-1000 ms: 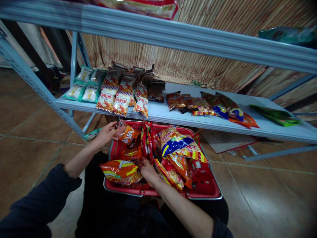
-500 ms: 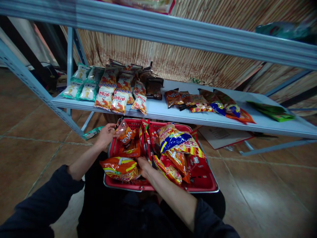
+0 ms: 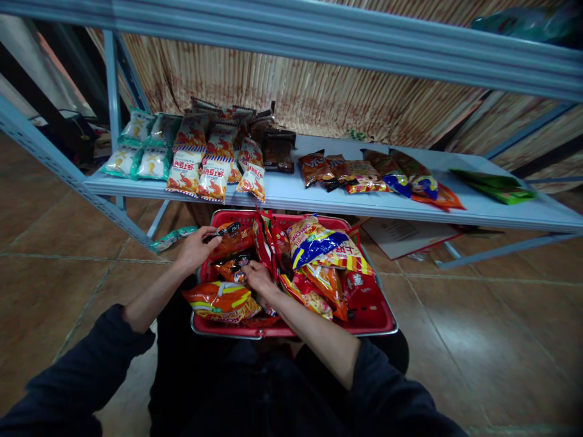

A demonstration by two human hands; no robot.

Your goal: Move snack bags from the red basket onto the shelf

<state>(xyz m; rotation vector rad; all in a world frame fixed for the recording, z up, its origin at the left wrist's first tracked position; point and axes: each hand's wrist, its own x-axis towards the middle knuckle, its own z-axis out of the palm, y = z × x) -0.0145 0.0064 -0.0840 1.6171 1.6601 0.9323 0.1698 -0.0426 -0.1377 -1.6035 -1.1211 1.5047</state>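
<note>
A red shopping basket [image 3: 364,331] full of snack bags rests in front of my legs. At its back left corner, my left hand [image 3: 197,247] pinches the dark end of an orange snack bag [image 3: 235,241]. My right hand [image 3: 259,278] reaches into the basket's left half, its fingers closed on the edge of a black-and-orange snack bag [image 3: 230,267]. Just in front of that lies a yellow-and-orange noodle snack bag [image 3: 222,301]. Red bags [image 3: 265,240] stand upright behind my right hand, and a yellow-and-blue bag [image 3: 314,243] tops the pile on the right.
A pale blue metal shelf [image 3: 282,197] runs behind the basket. It carries green-and-white bags [image 3: 130,159], shrimp snack bags [image 3: 214,176], brown bags [image 3: 315,170] and a flat green bag [image 3: 496,185]. Another green packet [image 3: 170,240] lies on the floor. An upper shelf beam [image 3: 319,45] crosses overhead.
The orange bag at my left hand has gone from standing up to lying flatter. My right hand has come up from deeper in the basket, now with the black-and-orange bag at its fingers.
</note>
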